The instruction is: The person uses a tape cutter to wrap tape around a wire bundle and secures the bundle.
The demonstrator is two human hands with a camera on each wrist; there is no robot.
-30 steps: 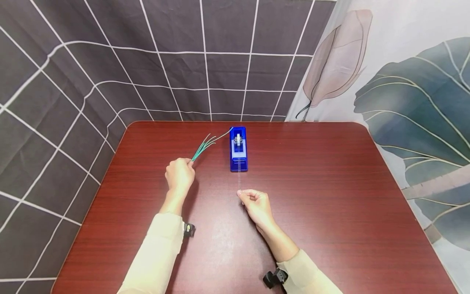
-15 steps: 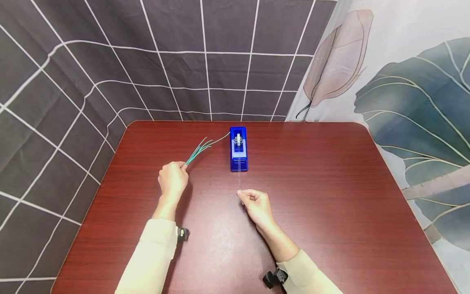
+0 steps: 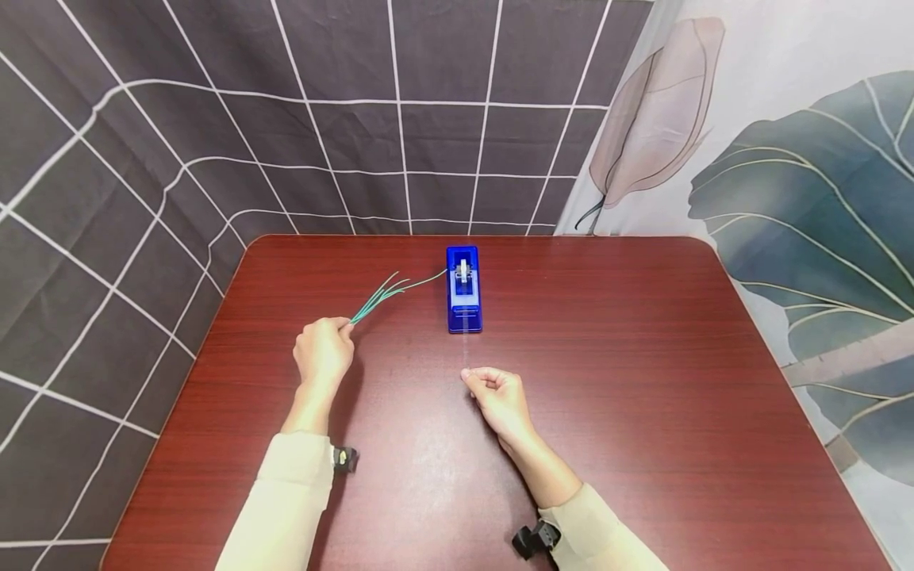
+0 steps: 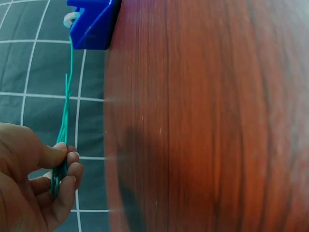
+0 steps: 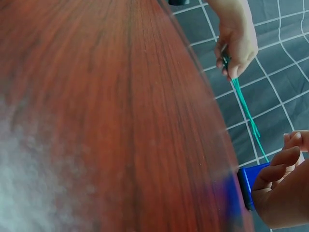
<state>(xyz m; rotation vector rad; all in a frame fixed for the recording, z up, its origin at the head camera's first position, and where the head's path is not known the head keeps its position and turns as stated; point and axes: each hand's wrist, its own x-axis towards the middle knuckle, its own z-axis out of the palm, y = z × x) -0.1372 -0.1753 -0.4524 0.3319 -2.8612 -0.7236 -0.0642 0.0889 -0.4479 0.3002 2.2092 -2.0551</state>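
My left hand [image 3: 324, 349] pinches a bundle of thin green wire-like strands [image 3: 378, 298] between thumb and fingers, raised over the left of the table. One strand reaches from the bundle to the left side of a blue tape dispenser [image 3: 465, 319], which stands near the table's back edge. In the left wrist view the strand [image 4: 72, 63] runs up to the white tape roll [image 4: 71, 19]. In front of the dispenser, my right hand [image 3: 500, 400] pinches the end of a strip of clear tape [image 3: 466, 349] pulled out toward me.
The reddish-brown wooden table [image 3: 643, 381] has rounded back corners. Behind it and to the left hangs a dark grey curtain [image 3: 350, 63] with white grid lines. A leaf-patterned curtain [image 3: 807, 198] hangs at the right.
My left hand has moved left and toward me with the green strands, and the strand reaching the dispenser has shifted toward me along its side. The right hand has stayed put.
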